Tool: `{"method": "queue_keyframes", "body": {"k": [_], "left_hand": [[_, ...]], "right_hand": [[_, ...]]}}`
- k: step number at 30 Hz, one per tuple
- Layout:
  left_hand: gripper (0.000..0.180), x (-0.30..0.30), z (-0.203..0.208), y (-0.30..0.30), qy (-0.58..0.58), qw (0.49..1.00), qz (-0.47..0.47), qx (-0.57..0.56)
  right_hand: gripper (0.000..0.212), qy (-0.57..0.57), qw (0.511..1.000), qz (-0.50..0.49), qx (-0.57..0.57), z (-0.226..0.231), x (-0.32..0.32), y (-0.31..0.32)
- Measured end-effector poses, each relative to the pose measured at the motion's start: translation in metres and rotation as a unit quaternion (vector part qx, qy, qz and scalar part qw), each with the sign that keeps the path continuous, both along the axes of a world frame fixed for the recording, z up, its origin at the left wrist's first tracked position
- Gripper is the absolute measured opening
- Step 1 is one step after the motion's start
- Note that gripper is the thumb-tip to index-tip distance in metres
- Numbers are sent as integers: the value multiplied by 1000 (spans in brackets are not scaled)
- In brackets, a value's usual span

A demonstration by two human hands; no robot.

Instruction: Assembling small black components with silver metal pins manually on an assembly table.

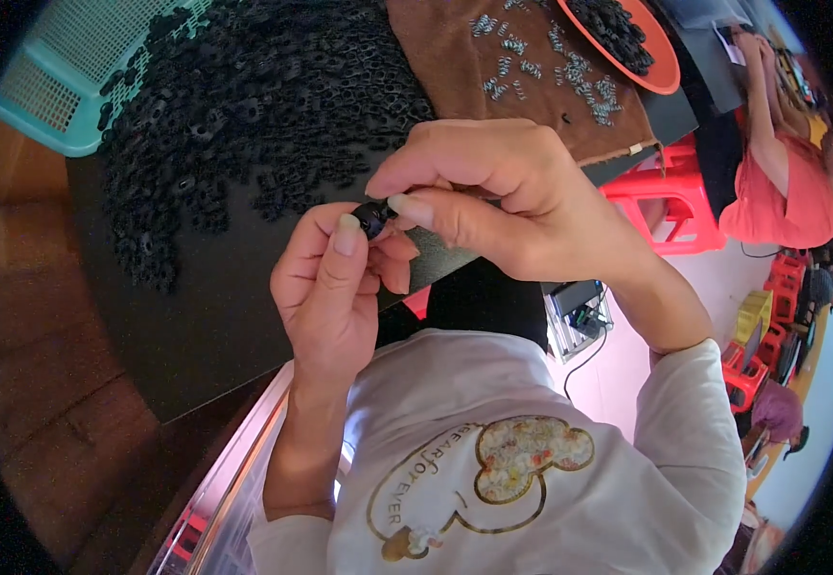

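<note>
Above the table's near edge, my left hand [325,287] is closed, with thumb and fingers gripping a small rounded black plastic piece [370,219], glossy and perhaps the body of a cord lock. Coming in from the right, my right hand [517,206] pinches thumb against forefinger at the upper right end of that piece. A dark bit shows between those fingertips, but whether it is a separate part I cannot tell. Just beyond both hands spreads a heap of small black plastic parts with round holes [263,105].
Small metal coil springs [594,94] lie scattered on a brown cloth [436,48]. An orange bowl [667,75] of black parts stands far right, a teal basket [76,142] far left. Red stools [671,206] and other seated people [786,196] are off to the right.
</note>
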State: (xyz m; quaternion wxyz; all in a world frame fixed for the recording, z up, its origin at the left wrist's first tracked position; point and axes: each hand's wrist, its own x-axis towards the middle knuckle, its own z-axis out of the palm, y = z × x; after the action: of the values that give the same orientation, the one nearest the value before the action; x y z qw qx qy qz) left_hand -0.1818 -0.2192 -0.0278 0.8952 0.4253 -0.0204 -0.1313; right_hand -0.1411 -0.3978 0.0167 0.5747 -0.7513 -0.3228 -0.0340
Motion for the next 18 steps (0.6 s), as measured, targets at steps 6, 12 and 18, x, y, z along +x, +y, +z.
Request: {"method": "queue_keyframes", "body": {"k": [6,12,18], "left_hand": [[22,0,-1,2,-28,1000,-12,-1],[23,1,-3,3,-39,999,-18,12],[23,-2,1,0,-39,997,-17,59]], "right_hand": [[7,287,956,15,63,18,-8,-3],[5,309,949,26,64,25,-8,-4],[4,315,948,10,55,22,-8,-5]]}}
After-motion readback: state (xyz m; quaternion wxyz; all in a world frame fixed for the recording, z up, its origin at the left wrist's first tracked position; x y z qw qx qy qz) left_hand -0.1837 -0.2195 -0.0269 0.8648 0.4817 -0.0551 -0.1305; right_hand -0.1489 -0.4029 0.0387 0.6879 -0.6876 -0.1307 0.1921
